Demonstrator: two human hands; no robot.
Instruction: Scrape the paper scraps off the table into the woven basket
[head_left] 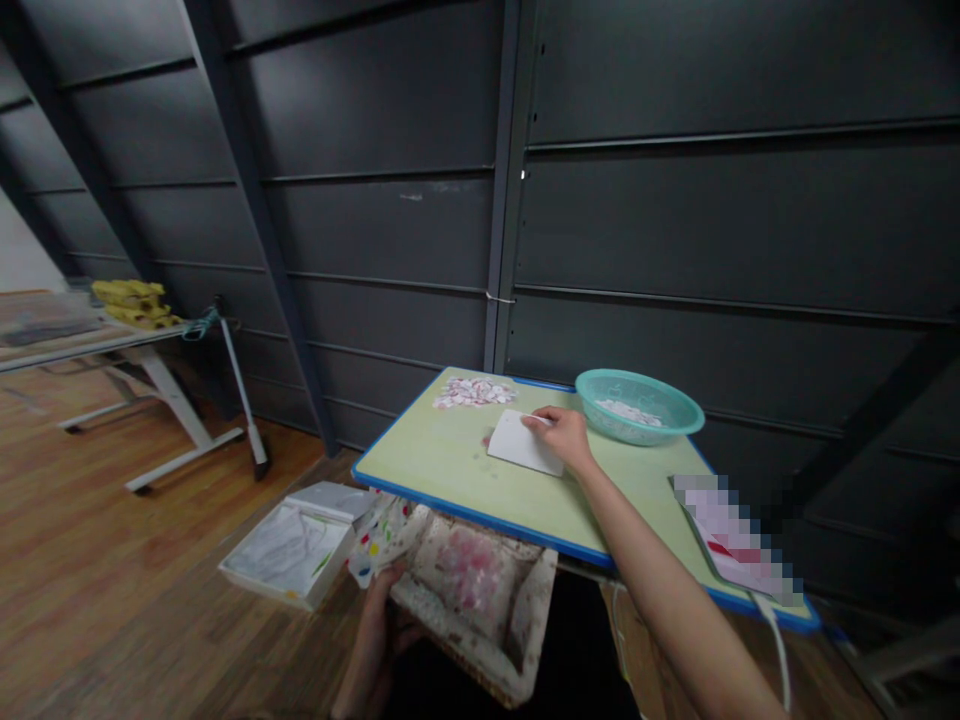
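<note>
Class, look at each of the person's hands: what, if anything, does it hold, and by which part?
The right hand grips a white card by its far right corner. The left hand holds a stained white tray by its near left edge.

The table [450, 470] lies bare on its left half. A pile of scraps [474, 392] blocks the far edge, a basket [639, 405] the far right, with papers [731, 545] near the right edge.
</note>
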